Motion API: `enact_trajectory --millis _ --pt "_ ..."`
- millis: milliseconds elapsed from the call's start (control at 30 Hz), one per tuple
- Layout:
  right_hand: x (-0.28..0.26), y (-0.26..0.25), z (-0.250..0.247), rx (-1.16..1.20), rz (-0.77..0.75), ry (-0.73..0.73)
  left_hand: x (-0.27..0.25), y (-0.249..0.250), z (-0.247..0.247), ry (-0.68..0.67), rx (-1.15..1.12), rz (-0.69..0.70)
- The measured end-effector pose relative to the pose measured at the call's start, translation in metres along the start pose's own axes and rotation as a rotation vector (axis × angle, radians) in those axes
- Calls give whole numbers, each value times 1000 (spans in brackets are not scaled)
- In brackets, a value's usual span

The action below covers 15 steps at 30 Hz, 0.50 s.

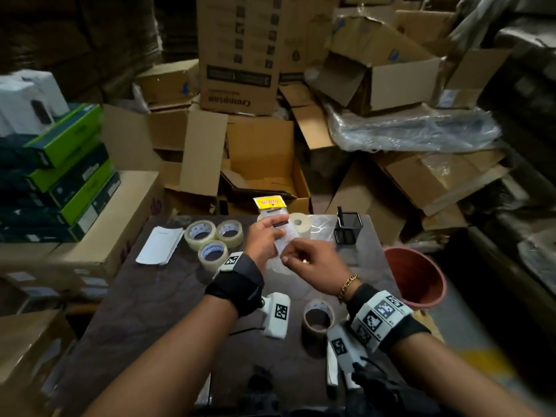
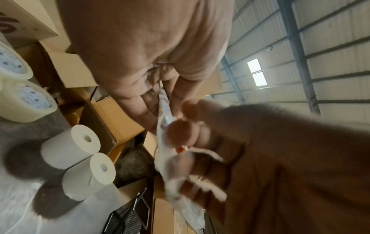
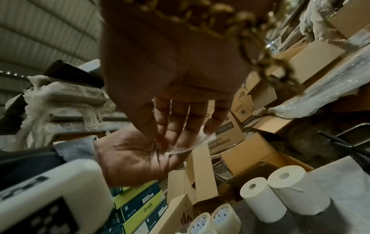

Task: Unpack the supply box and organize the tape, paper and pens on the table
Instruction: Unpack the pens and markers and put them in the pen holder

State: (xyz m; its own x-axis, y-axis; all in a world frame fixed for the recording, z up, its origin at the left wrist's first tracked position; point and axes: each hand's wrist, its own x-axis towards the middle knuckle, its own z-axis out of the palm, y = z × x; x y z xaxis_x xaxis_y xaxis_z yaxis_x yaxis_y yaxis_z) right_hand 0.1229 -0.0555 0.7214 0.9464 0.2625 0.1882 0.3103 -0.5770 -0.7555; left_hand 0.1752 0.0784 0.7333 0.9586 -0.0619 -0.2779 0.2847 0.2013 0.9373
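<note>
A clear plastic packet with a yellow header card (image 1: 270, 204) is held above the dark table (image 1: 150, 311). My left hand (image 1: 272, 231) pinches its middle, and my right hand (image 1: 288, 252) pinches its lower end (image 2: 176, 152). In the right wrist view the thin plastic (image 3: 192, 142) lies across my right fingertips. Three clear tape rolls (image 1: 213, 254) sit to the left, next to a stack of white paper (image 1: 159, 245). A brown tape roll (image 1: 318, 317) stands near my right wrist. White paper rolls (image 1: 299, 224) stand behind the packet.
A black mesh pen holder (image 1: 348, 228) stands at the table's far right corner. An open cardboard box (image 1: 264, 176) lies beyond the far edge. A red bucket (image 1: 415, 275) sits to the right, and green boxes (image 1: 69, 176) are stacked on the left.
</note>
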Motion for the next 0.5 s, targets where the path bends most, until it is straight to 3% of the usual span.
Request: enact_trajectory --millis 67,267,333,500 --pt "4 2 6 79 93 14 2 11 -8 21 -40 21" --pt "22 -8 17 651 393 296 4 36 -28 9 -120 73" --pt "28 -16 16 768 416 324 5 39 -30 8 -121 86" --pt "35 -29 13 784 417 301 7 43 -33 -5 -136 94"
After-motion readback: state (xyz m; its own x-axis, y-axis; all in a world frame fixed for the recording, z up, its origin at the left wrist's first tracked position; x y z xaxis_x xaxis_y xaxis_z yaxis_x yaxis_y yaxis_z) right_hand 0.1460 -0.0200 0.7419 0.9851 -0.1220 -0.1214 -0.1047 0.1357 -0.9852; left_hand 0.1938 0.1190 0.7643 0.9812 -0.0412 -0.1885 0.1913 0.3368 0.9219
